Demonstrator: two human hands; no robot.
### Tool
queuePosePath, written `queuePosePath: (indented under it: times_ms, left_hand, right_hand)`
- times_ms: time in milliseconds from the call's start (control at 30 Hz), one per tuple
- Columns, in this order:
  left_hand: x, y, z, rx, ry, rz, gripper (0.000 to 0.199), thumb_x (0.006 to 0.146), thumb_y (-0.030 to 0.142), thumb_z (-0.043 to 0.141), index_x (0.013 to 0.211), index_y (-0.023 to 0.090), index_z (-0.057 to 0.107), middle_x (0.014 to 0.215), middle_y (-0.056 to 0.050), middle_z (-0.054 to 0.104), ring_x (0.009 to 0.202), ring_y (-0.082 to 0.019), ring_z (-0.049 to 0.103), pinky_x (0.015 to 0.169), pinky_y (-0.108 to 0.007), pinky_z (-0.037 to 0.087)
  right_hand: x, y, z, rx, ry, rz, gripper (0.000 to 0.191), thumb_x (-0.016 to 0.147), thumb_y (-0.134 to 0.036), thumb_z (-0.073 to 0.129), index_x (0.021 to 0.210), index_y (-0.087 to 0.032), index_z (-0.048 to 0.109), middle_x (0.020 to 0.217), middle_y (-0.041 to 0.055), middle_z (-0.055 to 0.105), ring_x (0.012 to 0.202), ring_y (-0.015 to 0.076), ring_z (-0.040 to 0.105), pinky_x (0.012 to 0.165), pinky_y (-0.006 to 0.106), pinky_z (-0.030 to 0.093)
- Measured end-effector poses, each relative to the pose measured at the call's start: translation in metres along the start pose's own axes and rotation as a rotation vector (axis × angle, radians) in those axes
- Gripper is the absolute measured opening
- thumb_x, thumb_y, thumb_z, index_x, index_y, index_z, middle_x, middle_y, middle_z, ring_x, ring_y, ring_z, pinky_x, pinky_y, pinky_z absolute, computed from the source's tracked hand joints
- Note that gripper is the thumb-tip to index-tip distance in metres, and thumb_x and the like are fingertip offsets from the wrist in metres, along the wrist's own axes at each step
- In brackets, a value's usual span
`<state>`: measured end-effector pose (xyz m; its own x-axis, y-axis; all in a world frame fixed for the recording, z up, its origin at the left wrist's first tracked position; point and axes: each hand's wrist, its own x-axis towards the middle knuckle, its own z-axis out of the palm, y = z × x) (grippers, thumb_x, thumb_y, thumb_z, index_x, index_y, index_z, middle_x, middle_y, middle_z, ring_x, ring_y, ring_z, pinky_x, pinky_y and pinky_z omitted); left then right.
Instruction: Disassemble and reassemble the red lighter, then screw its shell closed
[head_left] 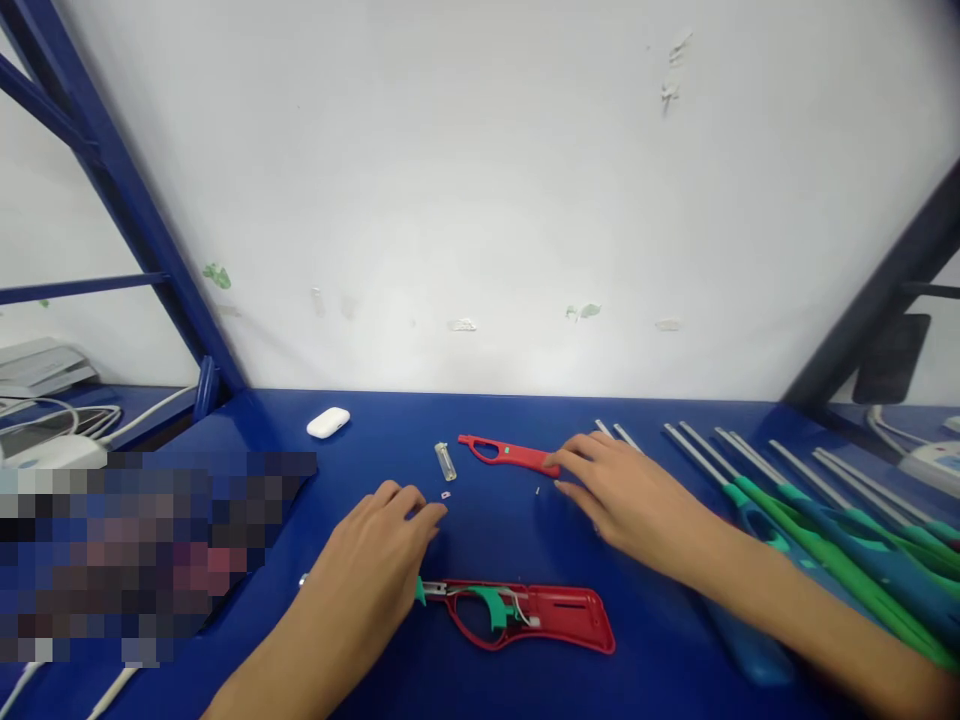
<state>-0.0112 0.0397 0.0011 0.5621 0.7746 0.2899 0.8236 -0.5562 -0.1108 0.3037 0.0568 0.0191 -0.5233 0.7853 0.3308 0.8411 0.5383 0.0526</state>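
Note:
On the blue table lies an opened red lighter half (574,618) with a green trigger and thin wires inside. My left hand (379,545) is over its metal tube end, fingers curled; what they hold, if anything, is hidden. Farther back, my right hand (619,490) has its fingertips at the right end of a red shell half (517,455), thumb apart from the fingers. Between the hands sit a clear fuel tank (445,462) and a tiny pale part (445,495). A small screw (538,491) lies near my right fingertips.
Several blue and green long lighters (825,540) with metal tubes lie at the right, partly under my right forearm. A white case (328,423) sits at the back left. White cables (150,410) and blue frame posts (142,200) stand at the left; a white wall is behind.

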Motion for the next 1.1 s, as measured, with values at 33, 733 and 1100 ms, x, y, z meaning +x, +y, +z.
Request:
queuePosePath:
  times_ms: [33,733,1100]
  left_hand:
    - [0.009,-0.003,-0.001,0.016,-0.059,-0.036,0.016,0.104,0.02,0.066,0.12,0.018,0.071,0.108,-0.004,0.073,0.098,-0.022,0.073,0.085,-0.043,0.064]
    - [0.093,-0.025,0.013,-0.258,-0.231,-0.357,0.039,0.104,0.041,0.071,0.135,0.019,0.065,0.135,-0.01,0.068,0.114,-0.026,0.071,0.096,-0.048,0.062]
    - [0.093,-0.019,-0.002,-0.763,-0.083,-0.344,0.038,0.104,0.041,0.07,0.135,0.019,0.065,0.135,-0.01,0.068,0.112,-0.025,0.071,0.095,-0.047,0.062]
  right_hand:
    - [0.005,0.007,0.002,-0.027,-0.023,-0.002,0.021,0.106,-0.019,0.059,0.123,-0.018,0.072,0.114,0.0099,0.074,0.1,0.0277,0.072,0.089,0.051,0.061]
    - [0.021,-0.007,0.002,-0.024,-0.034,-0.175,0.018,0.107,-0.022,0.063,0.123,-0.018,0.071,0.116,0.0062,0.075,0.11,0.0252,0.071,0.102,0.052,0.056]
    - [0.018,-0.026,-0.01,0.129,0.111,-0.101,0.024,0.111,-0.023,0.053,0.12,-0.018,0.075,0.103,0.0076,0.081,0.098,0.0261,0.073,0.106,0.054,0.046]
